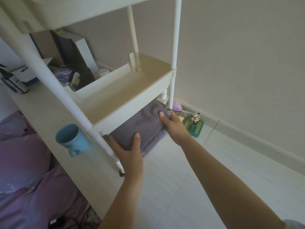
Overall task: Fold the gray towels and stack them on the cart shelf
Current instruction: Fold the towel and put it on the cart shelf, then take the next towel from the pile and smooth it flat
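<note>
A folded gray towel [140, 124] lies partly under the middle tray [132, 103] of the white cart, on or just above the lowest shelf, which the towel hides. Its front edge sticks out past the cart. My left hand [128, 151] grips the towel's near left end, thumb on top and fingers underneath. My right hand [171, 124] holds the right end, thumb pressed on the top of the cloth. A second layer of gray cloth shows beneath the front edge [153, 142].
A blue mug [72, 139] stands on the pale ledge beside the cart's front post [102, 142]. A panda toy on a green box [194, 124] sits on the floor by the wall. Purple bedding [24, 162] fills the lower left. White tile floor lies to the right.
</note>
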